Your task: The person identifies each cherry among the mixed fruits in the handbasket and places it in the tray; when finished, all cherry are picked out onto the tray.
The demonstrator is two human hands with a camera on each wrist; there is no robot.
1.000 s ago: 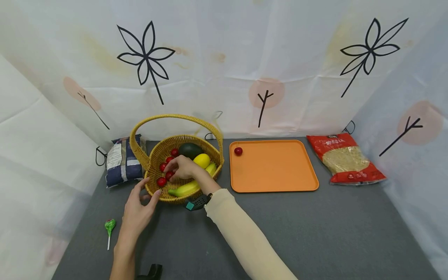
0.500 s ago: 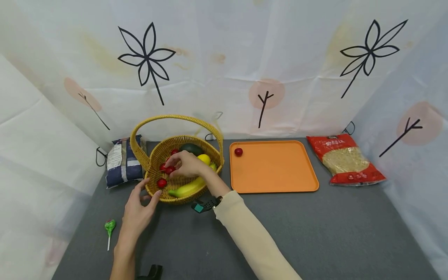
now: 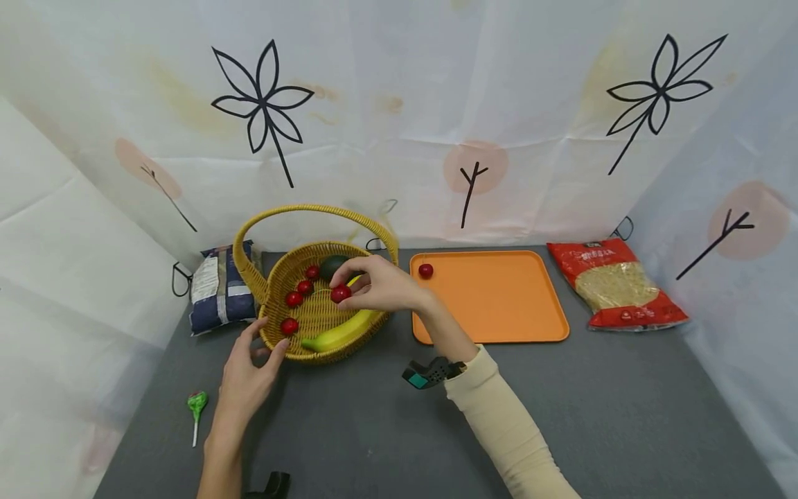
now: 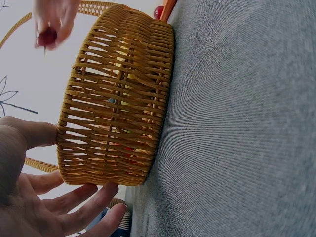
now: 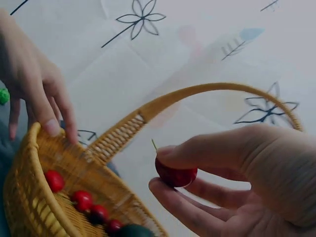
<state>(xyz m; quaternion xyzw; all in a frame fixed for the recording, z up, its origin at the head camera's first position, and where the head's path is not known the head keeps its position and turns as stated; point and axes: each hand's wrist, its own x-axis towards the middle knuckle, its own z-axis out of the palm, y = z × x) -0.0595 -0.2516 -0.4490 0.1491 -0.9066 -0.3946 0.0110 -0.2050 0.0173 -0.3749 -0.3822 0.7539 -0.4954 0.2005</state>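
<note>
My right hand pinches a dark red cherry between thumb and fingers, over the right part of the yellow wicker basket. A thin green stem rises from that cherry in the right wrist view. My left hand holds the basket's near left side, thumb and fingers spread around its rim and wall. Inside the basket lie several more cherries, a banana and a dark green avocado. The right hand hides most of a yellow fruit there.
An orange tray with one cherry lies right of the basket. A red bag stands at far right, a dark blue bag behind left. A green lollipop lies left of my left arm. The basket's tall handle arches above.
My right hand has lifted a cherry out from among the others and moved right and up with it. My left hand stays at the basket's side.
</note>
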